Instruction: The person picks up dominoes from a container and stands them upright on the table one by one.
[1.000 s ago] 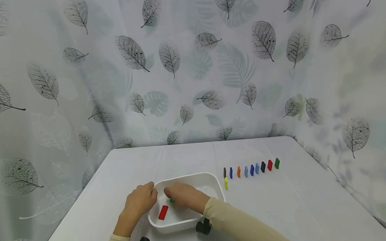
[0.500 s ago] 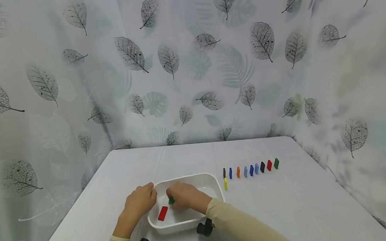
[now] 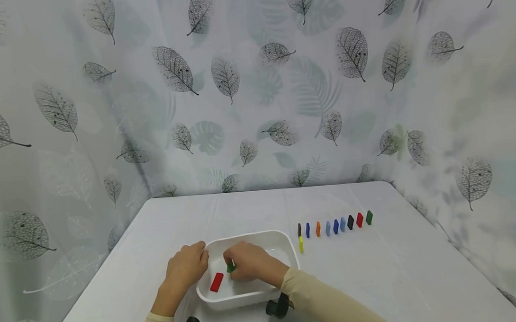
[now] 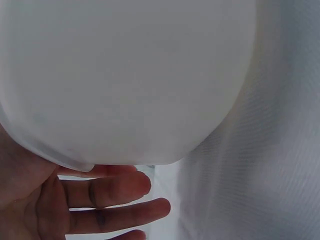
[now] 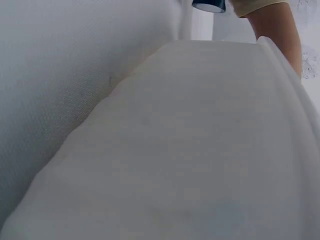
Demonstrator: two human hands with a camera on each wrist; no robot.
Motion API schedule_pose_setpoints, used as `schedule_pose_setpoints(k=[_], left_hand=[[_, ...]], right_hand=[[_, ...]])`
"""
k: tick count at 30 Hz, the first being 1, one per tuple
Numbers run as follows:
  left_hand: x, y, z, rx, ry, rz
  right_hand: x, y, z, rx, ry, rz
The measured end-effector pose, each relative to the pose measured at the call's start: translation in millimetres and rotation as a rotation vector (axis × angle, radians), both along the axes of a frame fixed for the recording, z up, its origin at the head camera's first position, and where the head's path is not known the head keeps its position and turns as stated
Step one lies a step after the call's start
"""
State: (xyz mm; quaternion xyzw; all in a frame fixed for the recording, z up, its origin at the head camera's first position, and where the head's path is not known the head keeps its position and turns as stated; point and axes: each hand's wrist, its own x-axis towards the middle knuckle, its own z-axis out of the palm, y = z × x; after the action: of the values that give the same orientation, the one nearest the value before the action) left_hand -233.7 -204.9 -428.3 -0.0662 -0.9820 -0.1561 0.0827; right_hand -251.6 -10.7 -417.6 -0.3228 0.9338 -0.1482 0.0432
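Observation:
My left hand [image 3: 187,264] holds the left rim of a white tray [image 3: 241,303]. In the left wrist view, the tray's outer wall [image 4: 130,80] fills most of the picture, and the relaxed fingers [image 4: 120,215] extend below its corner. Inside the tray, my right hand [image 3: 250,263] pinches a small green domino [image 3: 230,267] between thumb and fingers, which partly cover it. A red domino [image 3: 217,282] lies flat on the tray floor, just left of the right hand. The right wrist view has only the tray's outside wall [image 5: 190,140], with the right hand hidden.
Right of the tray, several coloured dominoes stand upright in a slanting row, from a dark one [image 3: 299,229] to a green end domino [image 3: 369,218]. A yellow domino [image 3: 301,245] stands in front of the row's left end. Leaf-print curtains [image 3: 256,109] surround the white table [image 3: 373,280].
My right hand has shifted slightly right inside the tray, with the green domino between its fingers. The left hand stays on the rim, and the standing row is unchanged.

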Motion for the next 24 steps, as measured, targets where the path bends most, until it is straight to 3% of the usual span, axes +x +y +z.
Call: schedule_pose_setpoints(k=[12, 24], left_hand=[[-2.6, 3, -0.3, 0.024, 0.02, 0.052], [-3.3, 3, -1.4, 0.027, -0.007, 0.055]], right_hand=[[3.6, 16, 4.4, -0.135, -0.027, 0.004], [5.8, 27, 7.3, -0.296, -0.02, 0.038]])
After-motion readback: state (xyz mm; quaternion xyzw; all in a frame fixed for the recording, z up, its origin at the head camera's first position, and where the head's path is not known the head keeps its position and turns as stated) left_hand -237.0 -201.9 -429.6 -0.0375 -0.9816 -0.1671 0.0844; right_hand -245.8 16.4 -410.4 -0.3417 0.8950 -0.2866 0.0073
